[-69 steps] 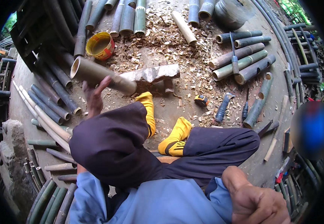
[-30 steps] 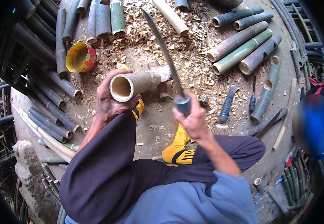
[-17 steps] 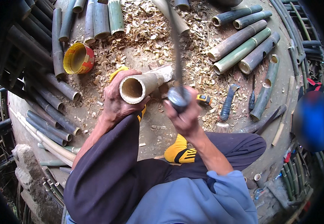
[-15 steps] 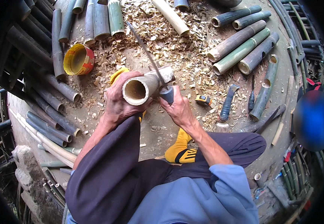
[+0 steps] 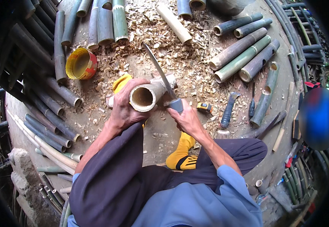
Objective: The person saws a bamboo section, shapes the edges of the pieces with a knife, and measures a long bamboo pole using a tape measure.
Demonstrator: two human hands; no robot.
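My left hand (image 5: 123, 104) grips a short, thick-walled bamboo tube (image 5: 153, 90) above my raised left knee. The tube's open, hollow end tilts up toward me. In my right hand (image 5: 187, 118), fingers wrapped around its thick grey handle, is a knife (image 5: 159, 67) with a long, slightly curved blade. The blade crosses the tube's right side near its far end, tip pointing away and to the left; whether it touches the wall I cannot tell. A yellow sock (image 5: 181, 151) shows on my foot below. The palm side of my left hand is hidden.
Wood chips (image 5: 145, 32) cover the ground ahead. Bamboo tubes (image 5: 242, 53) lie at right, others (image 5: 60, 132) at left. A yellow-and-red bucket (image 5: 90, 62) stands at left. A tape measure (image 5: 204, 107), a hatchet-like tool (image 5: 229, 109) and a screwdriver-like tool (image 5: 252, 108) lie right.
The knife's blade tip has swung right and nearer to me. My right hand has shifted slightly right and toward me. The tube has moved a little, still in my left hand.
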